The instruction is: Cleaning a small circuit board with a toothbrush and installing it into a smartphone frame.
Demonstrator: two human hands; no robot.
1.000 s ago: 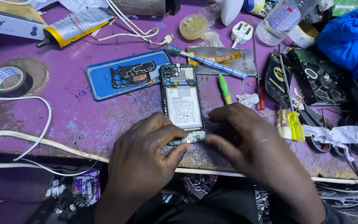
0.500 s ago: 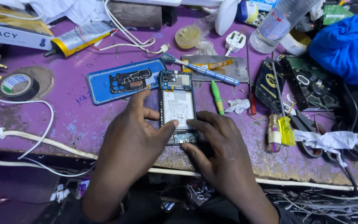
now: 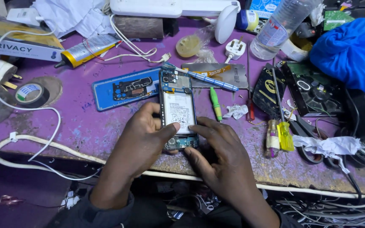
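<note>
An opened phone (image 3: 177, 105) with its back off lies on the purple table (image 3: 85, 126), its white battery and circuit board showing. My left hand (image 3: 142, 141) grips the phone's lower left edge, with the thumb pressed on the battery. My right hand (image 3: 220, 152) rests its fingers on the phone's lower right corner and bottom end. The blue back cover (image 3: 125, 88), holding a black frame part, lies just left of the phone.
A blue-handled tool (image 3: 203, 77) and green pen tool (image 3: 215, 103) lie right of the phone. Also around: a glue tube (image 3: 89, 50), tape roll (image 3: 29, 93), white cables (image 3: 26, 139), plastic bottle (image 3: 279, 27), yellow-handled screwdriver (image 3: 284, 135), blue cloth (image 3: 351, 50), circuit boards.
The camera view has shifted, so the table sits a little lower in the frame. My left thumb has moved onto the battery, and my right fingers have slid along the phone's lower end.
</note>
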